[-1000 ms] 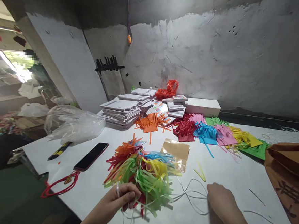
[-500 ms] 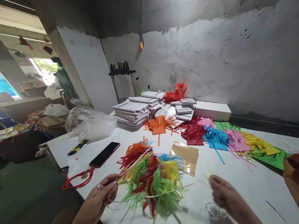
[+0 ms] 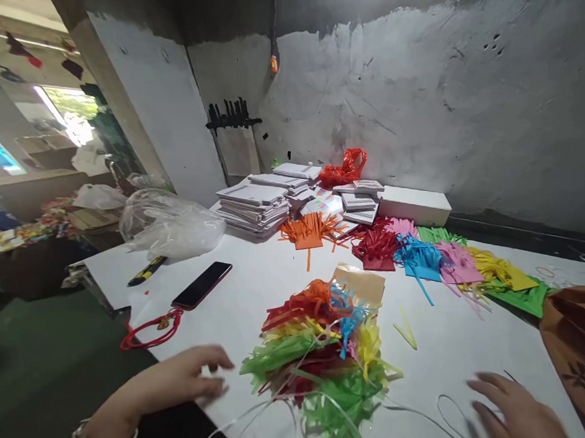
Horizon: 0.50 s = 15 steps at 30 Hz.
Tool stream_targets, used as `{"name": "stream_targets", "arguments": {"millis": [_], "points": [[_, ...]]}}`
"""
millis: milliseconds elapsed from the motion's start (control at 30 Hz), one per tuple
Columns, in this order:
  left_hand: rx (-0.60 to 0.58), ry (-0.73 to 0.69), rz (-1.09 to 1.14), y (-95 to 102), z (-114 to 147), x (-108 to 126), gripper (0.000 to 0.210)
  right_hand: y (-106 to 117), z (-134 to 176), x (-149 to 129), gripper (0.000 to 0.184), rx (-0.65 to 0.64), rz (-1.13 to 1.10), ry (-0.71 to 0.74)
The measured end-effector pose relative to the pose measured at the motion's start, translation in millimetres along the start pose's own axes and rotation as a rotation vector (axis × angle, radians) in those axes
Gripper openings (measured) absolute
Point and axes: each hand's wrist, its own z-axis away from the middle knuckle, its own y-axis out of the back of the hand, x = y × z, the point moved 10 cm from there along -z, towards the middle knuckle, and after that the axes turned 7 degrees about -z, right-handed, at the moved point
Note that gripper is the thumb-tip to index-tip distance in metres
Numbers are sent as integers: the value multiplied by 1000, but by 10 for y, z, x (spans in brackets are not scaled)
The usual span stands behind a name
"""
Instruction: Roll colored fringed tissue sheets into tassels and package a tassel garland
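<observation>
A bunch of fringed paper strips (image 3: 322, 361) in red, orange, yellow, blue and green lies on the white table. Thin white string (image 3: 409, 409) runs over the bunch and trails off to both sides. My left hand (image 3: 201, 373) hovers left of the bunch, fingers apart, holding nothing. Over to the right, my right hand (image 3: 504, 410) is slightly blurred, its fingers spread near the string, with nothing visibly in them. A loose yellow strip (image 3: 406, 328) rests between the bunch and my right hand. Behind the bunch is a shiny gold sheet (image 3: 368, 288).
Along the back stand stacked white cards (image 3: 250, 206), a white box (image 3: 414, 204) and fringed papers, including orange (image 3: 309, 230) and blue (image 3: 422, 258). At left are a phone (image 3: 202, 286), a yellow-black cutter (image 3: 147, 271) and a plastic bag (image 3: 172, 227). A brown bag (image 3: 572, 332) sits right.
Both hands have let go of the string and opened, moving apart from the bunch. The bunch now rests flatter on the table, and the yellow strip lies loose. The view has shifted slightly.
</observation>
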Motion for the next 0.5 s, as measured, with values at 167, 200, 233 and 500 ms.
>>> {"name": "stream_targets", "arguments": {"millis": [167, 200, 233, 500], "points": [[390, -153, -75, 215, -212, 907, 40, -1048, -97, -1242, 36, -371, -229, 14], [380, -199, -72, 55, -305, 1141, 38, -1180, -120, -1393, 32, -376, -230, 1], [377, -236, -76, -110, -405, 1350, 35, -1287, -142, -1510, 29, -378, -241, -5], [204, -329, 54, -584, -1042, 1787, 28, -1101, -223, -1503, 55, -474, -590, -104]]}}
